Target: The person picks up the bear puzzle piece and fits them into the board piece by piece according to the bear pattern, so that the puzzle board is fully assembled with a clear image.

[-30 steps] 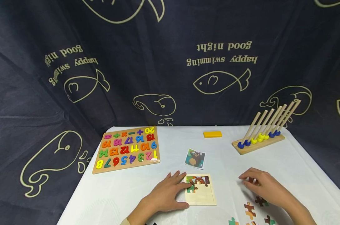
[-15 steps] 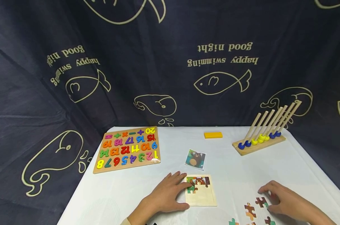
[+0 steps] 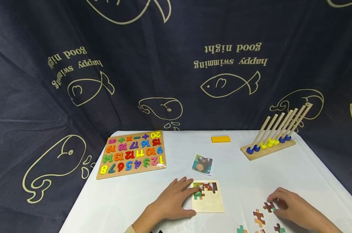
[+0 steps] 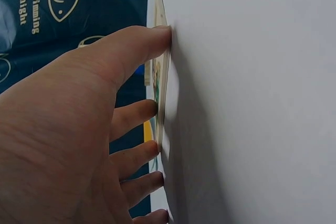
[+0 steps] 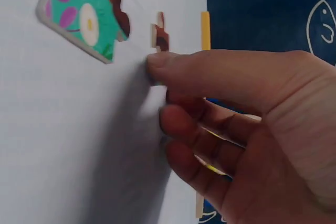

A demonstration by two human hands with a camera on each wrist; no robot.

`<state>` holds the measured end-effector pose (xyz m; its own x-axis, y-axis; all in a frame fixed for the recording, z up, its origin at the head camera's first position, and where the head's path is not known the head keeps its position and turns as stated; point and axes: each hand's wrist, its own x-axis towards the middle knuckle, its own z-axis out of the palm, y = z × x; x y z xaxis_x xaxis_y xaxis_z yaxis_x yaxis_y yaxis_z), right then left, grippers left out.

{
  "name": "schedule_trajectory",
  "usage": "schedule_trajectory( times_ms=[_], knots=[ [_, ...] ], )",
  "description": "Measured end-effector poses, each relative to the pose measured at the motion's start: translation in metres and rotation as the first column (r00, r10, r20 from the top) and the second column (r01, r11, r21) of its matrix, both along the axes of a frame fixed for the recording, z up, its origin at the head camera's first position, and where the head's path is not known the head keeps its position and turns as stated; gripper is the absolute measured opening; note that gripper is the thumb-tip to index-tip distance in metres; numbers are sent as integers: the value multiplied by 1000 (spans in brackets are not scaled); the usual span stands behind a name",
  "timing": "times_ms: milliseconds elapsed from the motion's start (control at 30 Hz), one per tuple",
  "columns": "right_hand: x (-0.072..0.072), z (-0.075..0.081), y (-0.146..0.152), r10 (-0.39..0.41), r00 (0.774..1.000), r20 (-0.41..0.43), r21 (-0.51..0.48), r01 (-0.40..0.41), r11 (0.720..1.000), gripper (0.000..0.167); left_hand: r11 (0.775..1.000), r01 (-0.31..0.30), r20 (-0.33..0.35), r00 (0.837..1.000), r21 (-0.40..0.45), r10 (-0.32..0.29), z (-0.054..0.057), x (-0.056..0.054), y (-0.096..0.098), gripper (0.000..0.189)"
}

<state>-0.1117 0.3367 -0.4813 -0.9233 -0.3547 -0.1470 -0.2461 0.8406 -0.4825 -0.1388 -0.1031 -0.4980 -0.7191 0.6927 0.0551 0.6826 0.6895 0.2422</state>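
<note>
In the head view my left hand (image 3: 173, 199) lies spread at the left side of a square wooden puzzle board (image 3: 212, 207). Its index finger reaches onto the fitted pieces, and its thumb touches the board's near left corner. Bear-picture pieces (image 3: 207, 187) fill the board's far part. To the right, my right hand (image 3: 295, 207) pinches a brown and green jigsaw piece (image 3: 268, 206) between thumb and index finger, low over the table. The right wrist view shows that piece (image 5: 161, 38) partly hidden by the thumb. Other loose pieces (image 3: 258, 218) lie nearby, including a green flowered corner piece (image 5: 84, 14).
A bear picture card (image 3: 202, 164) lies beyond the board. At the left is a wooden number board (image 3: 132, 154). A yellow block (image 3: 220, 139) and a peg stand with blue and yellow beads (image 3: 267, 149) stand farther back. A dark patterned curtain (image 3: 176, 64) hangs behind the table.
My right hand has drawn back to the right and toward me, letting go of a brown piece that it covered earlier, then closed on another piece, which has shifted slightly. My left hand has stayed put.
</note>
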Motion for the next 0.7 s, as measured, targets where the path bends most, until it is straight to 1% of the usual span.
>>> schedule_trajectory(
  times_ms=[33,133,200,400,500,600,633,700],
  knots=[
    [-1,0,-1,-8,1000,-3,3,8,1000,25,1000,0,0,1000,0,0,0,0,0,73],
    [-5,1,-5,-65,998,-1,24,65,998,18,1000,-1,2,1000,1,1,0,0,0,73],
    [-6,1,-8,-90,996,-2,36,90,995,17,1000,-1,5,1000,3,1,0,-1,-1,73],
    [-3,4,-14,-66,998,17,61,65,996,28,1000,1,24,1000,-9,-1,1,-2,-2,73],
    [-3,5,-17,-35,999,-10,66,36,997,26,1000,0,27,1000,-10,0,0,-3,-2,72],
    [-4,4,-18,-2,999,-32,44,4,999,24,1000,2,28,1000,-3,-2,-1,-3,-2,72],
    [-4,4,-18,0,999,-32,41,1,999,23,1000,3,27,1000,-2,-3,-1,-3,-2,73],
    [-5,3,-21,-31,999,-14,47,32,998,22,1000,3,22,1000,-3,-2,-2,-2,-2,73]
  ],
)
